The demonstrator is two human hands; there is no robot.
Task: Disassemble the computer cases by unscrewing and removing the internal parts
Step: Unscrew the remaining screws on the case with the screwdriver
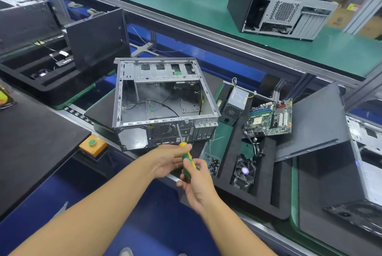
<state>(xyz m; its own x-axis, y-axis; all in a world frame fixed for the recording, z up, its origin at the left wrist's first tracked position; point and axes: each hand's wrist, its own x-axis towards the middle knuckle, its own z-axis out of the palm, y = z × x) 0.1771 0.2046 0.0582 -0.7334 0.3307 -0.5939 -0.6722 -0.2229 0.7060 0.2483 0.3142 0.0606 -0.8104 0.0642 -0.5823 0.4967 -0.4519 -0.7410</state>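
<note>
Green-and-yellow plastic-handled screwdriver: left hand grip pinches the top, right hand grip wraps lower, tip touching the open grey metal computer case.

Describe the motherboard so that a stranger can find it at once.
Start at the open grey computer case in the middle. Right of it lies a black foam tray; the motherboard rests at its far right, beside a dark side panel. It is the only green circuit board, unlike the grey power supply and black cooler fan.
</note>
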